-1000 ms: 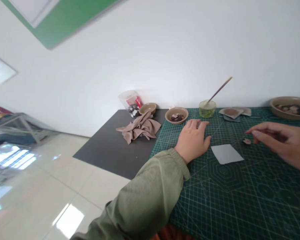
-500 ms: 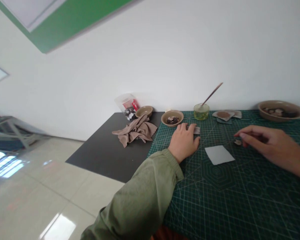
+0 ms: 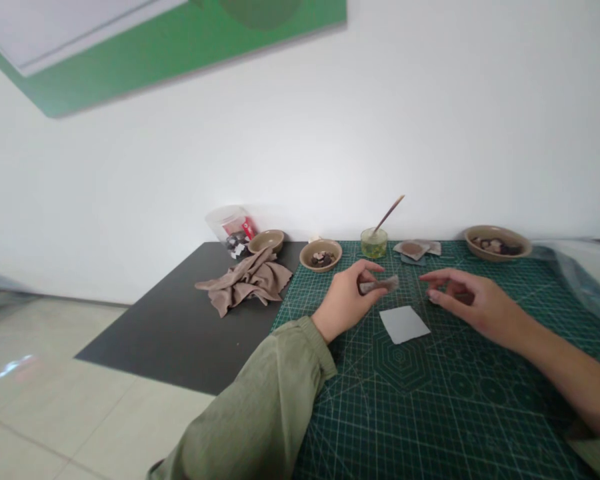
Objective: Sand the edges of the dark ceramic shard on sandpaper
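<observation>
**A:** We see the left hand (image 3: 344,305) has lifted, and the narrow grey-brown strip (image 3: 379,285) that lay by its fingers is now clamped between thumb and fingertips, over the mat. The small pale chip beside the right hand no longer shows.

**B:** And the right hand (image 3: 473,301)? Its fingertips are drawn together, well apart from the left, but we can't tell whether they pinch anything.

**A:** We'd judge the strip thin, light and fairly stiff, perhaps brittle. We would hold it by its end, as the left hand does, and not bend it.

**B:** Nearest us, an olive-green sleeve (image 3: 260,407) rests on the dark green gridded cutting mat (image 3: 375,427), with a pale grey paper square (image 3: 404,325) just below the hands.

**A:** Farther off, we have a round tan bowl of dark pieces (image 3: 321,257), a glass jar of yellow-green liquid (image 3: 373,245) holding a thin brush (image 3: 390,213), and a wide tan bowl (image 3: 497,236).

**B:** Beyond the crumpled taupe cloth (image 3: 243,287) stands a clear plastic tub (image 3: 231,227). Its red label is too small for us to read.
</observation>
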The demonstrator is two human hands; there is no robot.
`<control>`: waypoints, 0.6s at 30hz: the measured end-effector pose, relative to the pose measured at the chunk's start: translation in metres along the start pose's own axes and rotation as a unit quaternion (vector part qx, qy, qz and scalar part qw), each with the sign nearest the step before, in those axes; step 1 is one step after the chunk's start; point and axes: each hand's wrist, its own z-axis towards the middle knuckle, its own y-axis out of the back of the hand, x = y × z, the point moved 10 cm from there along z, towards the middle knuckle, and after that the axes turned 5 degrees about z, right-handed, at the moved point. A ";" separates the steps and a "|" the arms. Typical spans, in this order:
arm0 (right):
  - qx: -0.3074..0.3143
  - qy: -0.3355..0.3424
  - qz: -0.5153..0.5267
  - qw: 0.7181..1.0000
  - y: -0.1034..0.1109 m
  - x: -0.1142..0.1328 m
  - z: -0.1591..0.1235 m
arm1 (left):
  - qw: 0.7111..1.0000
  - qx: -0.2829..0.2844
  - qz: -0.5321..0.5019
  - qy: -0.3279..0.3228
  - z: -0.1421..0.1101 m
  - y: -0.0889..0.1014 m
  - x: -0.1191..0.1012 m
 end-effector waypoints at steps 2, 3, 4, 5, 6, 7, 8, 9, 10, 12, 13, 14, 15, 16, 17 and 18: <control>0.031 -0.003 0.020 0.999 -0.009 0.004 -0.001 | 0.997 0.027 -0.072 -0.011 0.000 -0.010 -0.008; 0.048 -0.003 0.029 0.998 -0.013 0.007 -0.002 | 0.994 0.039 -0.103 -0.013 0.000 -0.014 -0.010; 0.061 -0.002 0.036 0.997 -0.016 0.009 -0.002 | 0.990 0.050 -0.132 -0.013 -0.001 -0.018 -0.012; 0.068 -0.001 0.040 0.997 -0.019 0.012 -0.003 | 0.986 0.060 -0.157 -0.010 -0.001 -0.021 -0.013; 0.067 0.000 0.043 0.997 -0.019 0.014 -0.003 | 0.981 0.066 -0.180 -0.005 -0.001 -0.024 -0.013; 0.060 0.003 0.044 0.997 -0.018 0.016 -0.002 | 0.977 0.071 -0.201 0.001 -0.001 -0.026 -0.011; 0.048 0.006 0.045 0.998 -0.016 0.017 -0.002 | 0.973 0.072 -0.219 0.010 -0.001 -0.027 -0.010; 0.035 0.009 0.045 0.998 -0.013 0.018 -0.001 | 0.969 0.072 -0.235 0.019 -0.001 -0.028 -0.007; 0.023 0.013 0.044 0.999 -0.010 0.019 -0.001 | 0.966 0.072 -0.248 0.028 -0.001 -0.029 -0.005; 0.003 0.020 0.043 0.999 -0.005 0.021 -0.001 | 0.959 0.075 -0.271 0.045 -0.002 -0.030 -0.002; -0.009 0.021 0.043 0.999 -0.002 0.021 -0.001 | 0.955 0.079 -0.280 0.052 -0.002 -0.031 -0.001; -0.024 0.022 0.042 0.999 0.001 0.021 -0.002 | 0.952 0.083 -0.288 0.058 -0.003 -0.032 0.000; -0.040 0.023 0.039 0.998 0.005 0.021 -0.002 | 0.949 0.086 -0.295 0.064 -0.004 -0.034 0.001; -0.056 0.025 0.037 0.997 0.008 0.021 -0.003 | 0.947 0.087 -0.301 0.069 -0.005 -0.035 0.002; -0.069 0.028 0.034 0.997 0.010 0.022 -0.003 | 0.945 0.088 -0.307 0.074 -0.005 -0.036 0.003; -0.080 0.034 0.033 0.996 0.012 0.023 -0.004 | 0.942 0.089 -0.313 0.080 -0.005 -0.038 0.004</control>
